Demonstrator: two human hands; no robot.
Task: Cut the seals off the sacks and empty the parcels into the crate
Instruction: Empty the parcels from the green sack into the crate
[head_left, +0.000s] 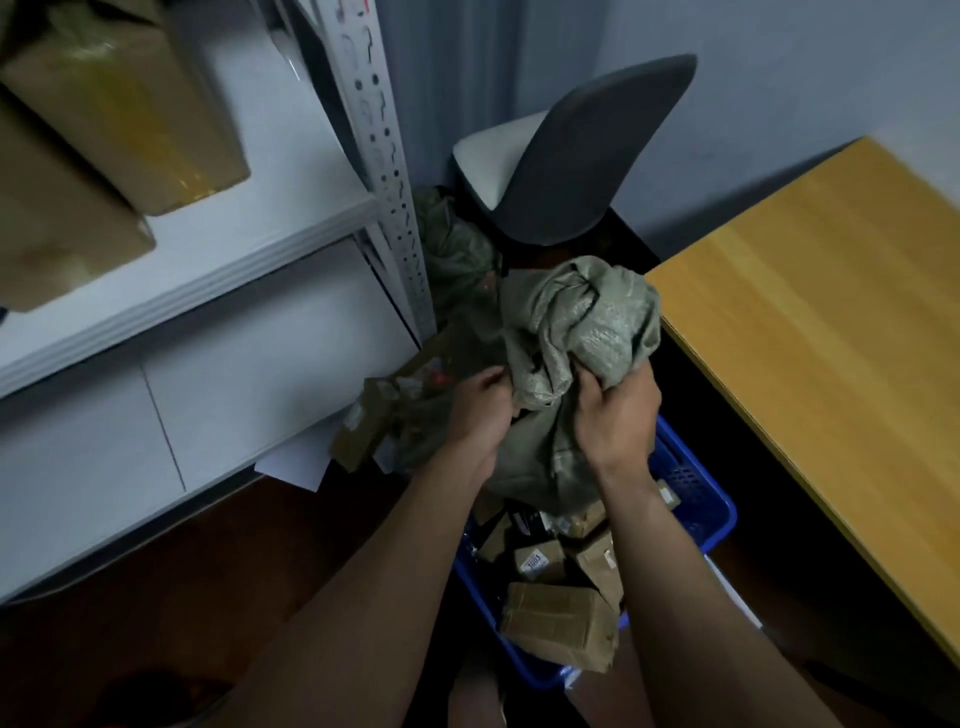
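My left hand (480, 408) and right hand (615, 423) both clench the one crumpled woven green sack (582, 322) over one blue perforated plastic crate (693, 486) of boxy brown parcels (558, 621).

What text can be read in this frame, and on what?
"1003" (blurred, uncertain reading): white label on a small brown parcel in the blue crate.
Too blurred to read: white label on the parcel by the shelf.
Too blurred to read: white print on the black box in the crate.
Too small to read: red marks on the shelf upright.
None visible on the sack.
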